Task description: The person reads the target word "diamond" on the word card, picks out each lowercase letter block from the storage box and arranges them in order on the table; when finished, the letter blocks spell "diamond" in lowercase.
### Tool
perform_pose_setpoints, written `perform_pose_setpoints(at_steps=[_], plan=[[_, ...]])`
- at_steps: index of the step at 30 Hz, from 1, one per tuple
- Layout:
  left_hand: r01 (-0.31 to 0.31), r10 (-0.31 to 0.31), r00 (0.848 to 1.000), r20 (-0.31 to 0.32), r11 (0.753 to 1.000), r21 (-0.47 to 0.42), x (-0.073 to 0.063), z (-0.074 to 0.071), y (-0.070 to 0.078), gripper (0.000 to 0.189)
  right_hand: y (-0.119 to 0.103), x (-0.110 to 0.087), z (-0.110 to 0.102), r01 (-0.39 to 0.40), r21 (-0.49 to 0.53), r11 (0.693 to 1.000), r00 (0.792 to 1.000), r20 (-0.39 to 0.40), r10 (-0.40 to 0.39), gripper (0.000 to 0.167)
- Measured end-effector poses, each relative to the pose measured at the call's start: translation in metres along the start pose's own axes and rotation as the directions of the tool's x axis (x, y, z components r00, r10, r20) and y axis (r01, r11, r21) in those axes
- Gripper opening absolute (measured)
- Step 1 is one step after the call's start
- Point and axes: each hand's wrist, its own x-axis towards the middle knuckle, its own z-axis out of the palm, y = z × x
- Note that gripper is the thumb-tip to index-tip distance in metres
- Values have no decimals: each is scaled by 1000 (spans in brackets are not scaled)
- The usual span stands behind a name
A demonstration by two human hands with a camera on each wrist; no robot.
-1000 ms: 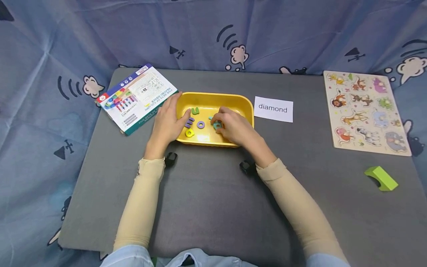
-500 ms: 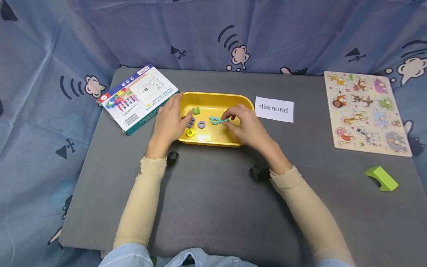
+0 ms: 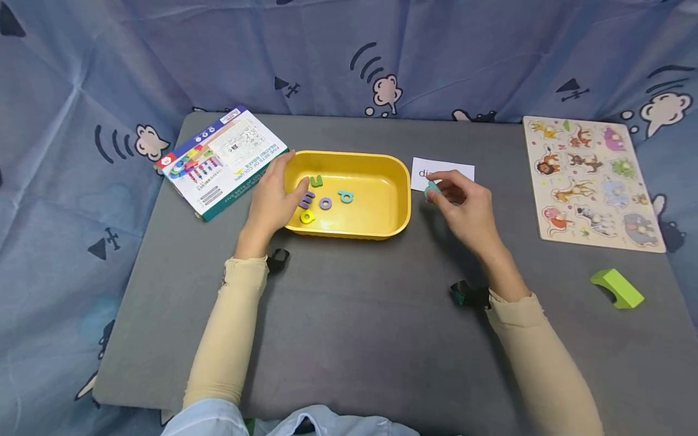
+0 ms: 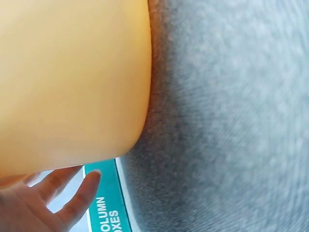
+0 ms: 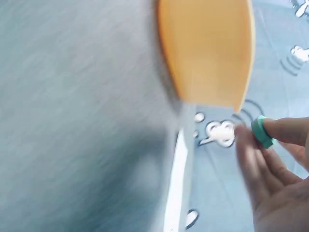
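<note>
My left hand holds the left end of a yellow plastic tray, thumb inside the rim and fingers along the outside. In the left wrist view its fingers lie beside the tray's outer wall. Between thumb and fingertips my right hand pinches a small teal letter, raised in front of a white word card and partly covering its print. Inside the tray lie a green letter, a purple m, a purple o, a yellow ring-shaped letter and another teal letter.
A flat cardboard box lies at the back left, close to my left fingers. To the right are a wooden animal puzzle board and a green arched block. A blue printed curtain hangs behind the grey table.
My right hand has picked one teal letter out of the tray and carried it right, over to the card. My left hand has stayed on the tray's left end.
</note>
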Motion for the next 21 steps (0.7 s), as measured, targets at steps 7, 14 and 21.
perform_pose_setpoints(at_steps=[7,14,21], plan=[[3,-26,993,-117,982,-189,0,4,-3,44,22,-4,3,-167,-148,975,982,69,178,18],[3,-56,984,-172,957,-291,0,6,-4,43,28,2,13,-203,-147,968,972,92,218,18],[21,-74,982,-173,957,-288,1,7,-3,43,30,7,19,-191,-196,962,968,124,217,19]])
